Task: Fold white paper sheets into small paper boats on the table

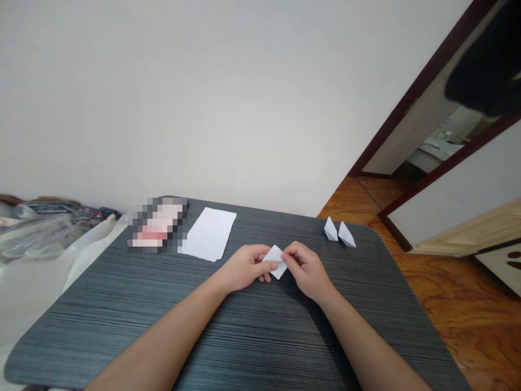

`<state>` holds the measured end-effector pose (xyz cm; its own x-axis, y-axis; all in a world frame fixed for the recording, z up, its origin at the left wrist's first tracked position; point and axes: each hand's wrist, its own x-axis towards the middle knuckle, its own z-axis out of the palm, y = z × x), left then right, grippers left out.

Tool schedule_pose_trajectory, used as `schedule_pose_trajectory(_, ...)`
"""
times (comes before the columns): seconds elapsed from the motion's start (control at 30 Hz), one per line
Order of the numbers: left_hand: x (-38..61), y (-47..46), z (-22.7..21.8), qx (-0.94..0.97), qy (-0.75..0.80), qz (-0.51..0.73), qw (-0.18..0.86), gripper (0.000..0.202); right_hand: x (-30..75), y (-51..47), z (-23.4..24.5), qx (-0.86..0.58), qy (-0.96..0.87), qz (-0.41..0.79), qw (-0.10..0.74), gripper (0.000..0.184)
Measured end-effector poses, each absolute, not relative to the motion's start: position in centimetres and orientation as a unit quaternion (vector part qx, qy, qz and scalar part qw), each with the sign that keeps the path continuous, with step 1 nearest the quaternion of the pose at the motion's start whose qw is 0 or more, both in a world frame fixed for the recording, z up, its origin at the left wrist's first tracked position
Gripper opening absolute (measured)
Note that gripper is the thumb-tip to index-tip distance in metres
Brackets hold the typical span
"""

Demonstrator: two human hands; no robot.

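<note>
A small piece of folded white paper (278,271), diamond-shaped from here, is held between both hands just over the dark table. My left hand (246,266) grips its left side, thumb on top and fingers beneath. At the paper's right corner, my right hand (306,270) pinches the edge between thumb and fingertips. Two folded paper boats (331,230) stand side by side on the table to the right, beyond my right hand. To the left lies a stack of white paper sheets (209,234).
The dark wood-grain table (244,336) backs onto a pale wall (228,108). A pixelated item (158,225) lies at its back left corner. Clear plastic and cloth (57,233) are heaped past the left edge. Wooden floor (459,293) and a doorway are on the right.
</note>
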<state>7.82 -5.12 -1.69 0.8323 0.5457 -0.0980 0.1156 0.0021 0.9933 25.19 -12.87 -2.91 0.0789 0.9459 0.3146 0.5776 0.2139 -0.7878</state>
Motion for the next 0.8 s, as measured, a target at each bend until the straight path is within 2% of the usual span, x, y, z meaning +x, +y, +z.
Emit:
schedule_pose_trajectory(0.63, 7.78, -5.28, -1.84, 0.710, 0.273, 0.152, 0.631, 0.028, 24.92, -12.91, -3.18, -0.579, -0.621, 0.258, 0.460, 0.008)
schedule_pose_trajectory(0.8, 7.72, -5.33, -1.43, 0.712, 0.281, 0.163, 0.622, 0.029, 24.78, -12.89, -3.46, -0.568, -0.598, 0.297, 0.481, 0.014)
